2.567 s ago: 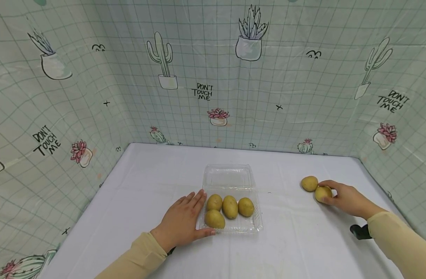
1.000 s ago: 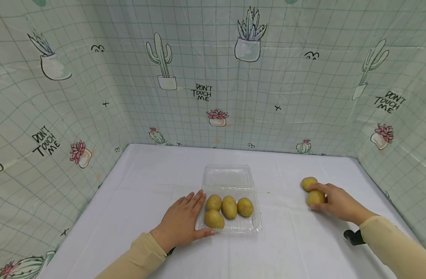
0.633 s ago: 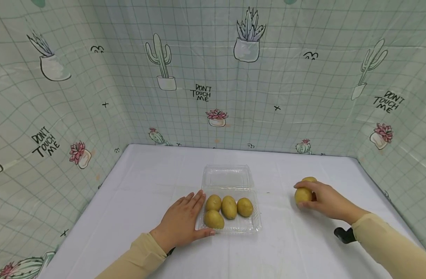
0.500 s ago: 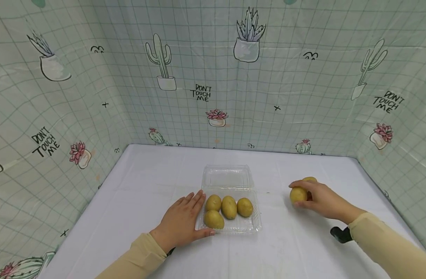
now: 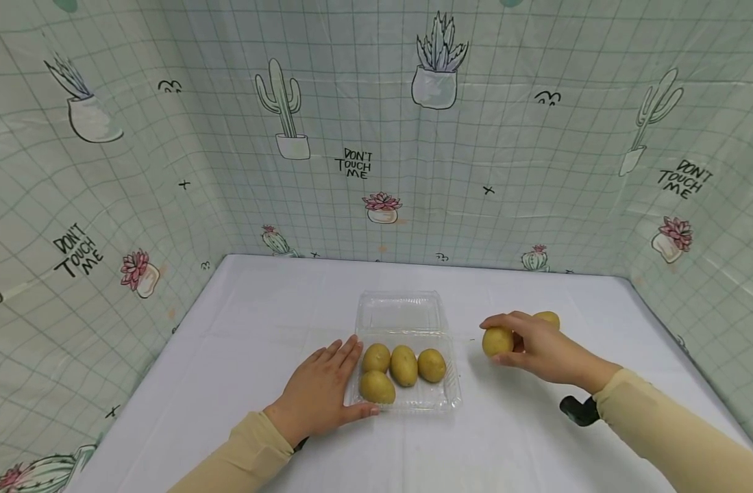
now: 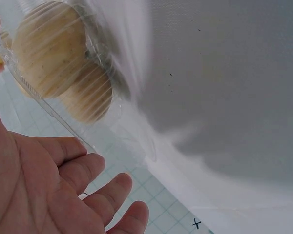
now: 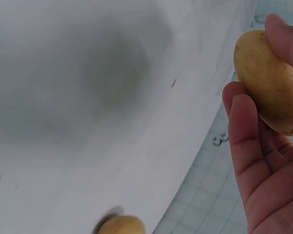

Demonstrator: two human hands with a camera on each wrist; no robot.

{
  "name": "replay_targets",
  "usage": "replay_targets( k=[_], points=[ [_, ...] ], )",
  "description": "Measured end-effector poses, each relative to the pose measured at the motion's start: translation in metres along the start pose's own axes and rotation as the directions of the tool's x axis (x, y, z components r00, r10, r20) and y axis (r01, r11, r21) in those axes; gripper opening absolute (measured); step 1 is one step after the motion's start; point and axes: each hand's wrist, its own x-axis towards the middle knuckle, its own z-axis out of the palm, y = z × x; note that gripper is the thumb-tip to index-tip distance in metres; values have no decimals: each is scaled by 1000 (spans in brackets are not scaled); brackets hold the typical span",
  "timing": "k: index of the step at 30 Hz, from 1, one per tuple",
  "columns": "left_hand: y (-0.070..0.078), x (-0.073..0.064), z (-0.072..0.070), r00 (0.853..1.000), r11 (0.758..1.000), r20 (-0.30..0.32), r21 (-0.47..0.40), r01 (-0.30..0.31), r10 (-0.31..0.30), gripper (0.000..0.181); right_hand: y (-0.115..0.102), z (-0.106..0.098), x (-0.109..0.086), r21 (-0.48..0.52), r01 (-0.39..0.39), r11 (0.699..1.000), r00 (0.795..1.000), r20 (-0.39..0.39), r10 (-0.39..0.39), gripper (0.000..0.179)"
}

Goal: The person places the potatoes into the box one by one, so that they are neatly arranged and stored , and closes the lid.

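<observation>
Our right hand [image 5: 539,346] pinches potato [image 5: 497,342] between thumb and fingers, seemingly above table [image 5: 277,301], right of clear container [image 5: 422,396]. Our left hand [image 5: 323,394] lies at container's left edge, thumb spread wide from fingers. Lid [image 5: 401,311] folded back, four potatoes [image 5: 403,365] inside; another potato [image 5: 547,319] behind right hand. We judge: smooth skin could slip from loose pinch; light container could slide if bumped.

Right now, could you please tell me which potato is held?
The potato in the right hand; four others lie in the clear container; a sixth rests on the white cloth.
</observation>
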Motion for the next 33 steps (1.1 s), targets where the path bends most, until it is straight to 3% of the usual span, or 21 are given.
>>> replay_targets(
  k=[10,24,33],
  points=[
    [0,0,-2,1000,1000,-2,4,-1,1,103,-29,17,20,80,118,990,990,65,-123,48],
    [1,0,1,1000,1000,-4,0,6,-6,104,-60,47,43,98,109,989,970,206,-128,49],
    [2,-2,1,1000,1000,-27,-6,-2,2,103,-68,61,48,73,150,986,956,243,-163,49]
  ],
)
